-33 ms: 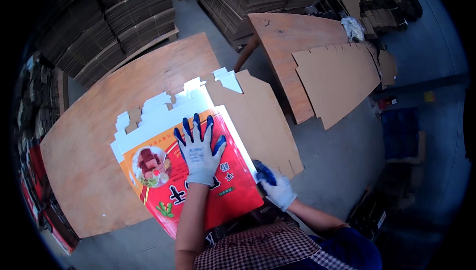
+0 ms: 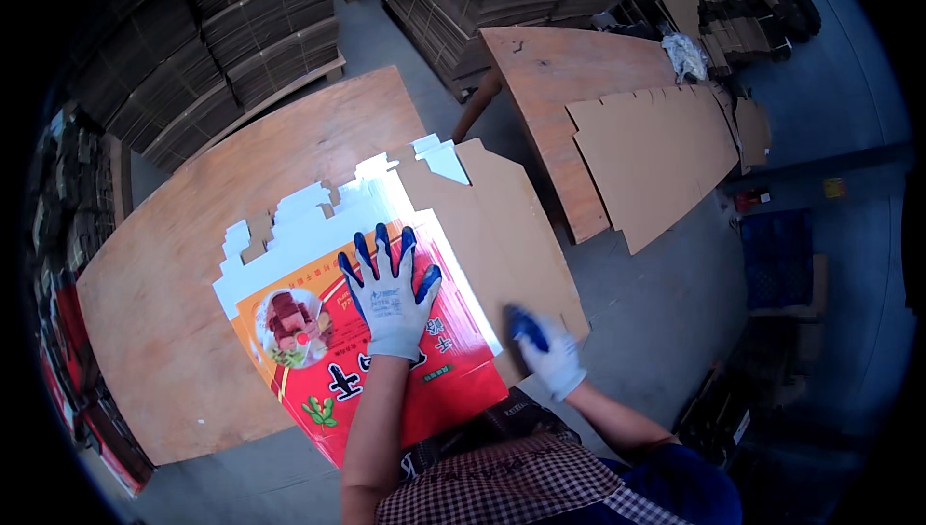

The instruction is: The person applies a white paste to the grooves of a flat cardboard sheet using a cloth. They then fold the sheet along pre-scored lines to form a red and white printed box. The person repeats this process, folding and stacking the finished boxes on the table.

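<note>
My left hand [image 2: 391, 295], in a white glove with blue fingertips, lies flat with fingers spread on a red and orange printed cardboard sheet [image 2: 453, 400]. The sheet bears a round food picture, and white notched flaps [image 2: 304, 231] stretch along its far side. My right hand [image 2: 550, 356], gloved alike, is over the brown cardboard sheet [image 2: 511, 245] to the right of the printed one. Its blue fingers point up and left but are smeared by motion. Whether it holds anything cannot be made out. The brown sheet lies partly under the printed one.
Both sheets rest on a wooden table [image 2: 174, 332]. A second wooden table [image 2: 569, 62] at the right carries another brown cardboard sheet [image 2: 656, 153]. Tall stacks of flat cardboard [image 2: 275, 33] stand behind, and a blue crate [image 2: 776, 255] is at the far right.
My right hand has moved slightly right, away from the printed sheet's right edge and onto the brown cardboard. My left hand stays pressed on the printed sheet.
</note>
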`<state>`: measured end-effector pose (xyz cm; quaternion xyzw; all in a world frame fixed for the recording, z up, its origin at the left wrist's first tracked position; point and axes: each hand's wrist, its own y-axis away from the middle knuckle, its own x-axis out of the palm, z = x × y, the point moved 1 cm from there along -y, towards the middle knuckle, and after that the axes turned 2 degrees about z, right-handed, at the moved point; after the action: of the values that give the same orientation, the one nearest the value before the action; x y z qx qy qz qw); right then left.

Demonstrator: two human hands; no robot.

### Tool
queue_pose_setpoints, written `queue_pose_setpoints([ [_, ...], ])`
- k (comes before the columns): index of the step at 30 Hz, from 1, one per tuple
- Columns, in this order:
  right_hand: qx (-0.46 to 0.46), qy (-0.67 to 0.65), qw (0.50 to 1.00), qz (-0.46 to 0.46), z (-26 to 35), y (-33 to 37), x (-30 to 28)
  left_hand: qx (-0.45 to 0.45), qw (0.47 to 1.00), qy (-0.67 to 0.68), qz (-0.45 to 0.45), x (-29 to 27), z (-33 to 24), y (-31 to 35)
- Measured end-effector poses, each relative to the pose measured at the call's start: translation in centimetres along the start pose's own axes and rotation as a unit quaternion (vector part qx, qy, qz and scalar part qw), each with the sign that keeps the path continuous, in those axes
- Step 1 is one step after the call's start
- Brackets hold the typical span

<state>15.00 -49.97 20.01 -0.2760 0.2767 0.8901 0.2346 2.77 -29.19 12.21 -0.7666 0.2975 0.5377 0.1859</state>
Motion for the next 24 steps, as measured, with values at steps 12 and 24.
queue_pose_setpoints([
  [12,-0.039,-0.237,0.968,0.075,-2.2,-11.7,-6.6,-0.012,0.998,-0.028,0.06,1.3,0.0,-0.4],
  [24,-0.35,0.291,0.89,0.03,3.2,-24.1,3.5,-0.026,0.999,-0.01,0.034,1.6,0.1,-0.6],
])
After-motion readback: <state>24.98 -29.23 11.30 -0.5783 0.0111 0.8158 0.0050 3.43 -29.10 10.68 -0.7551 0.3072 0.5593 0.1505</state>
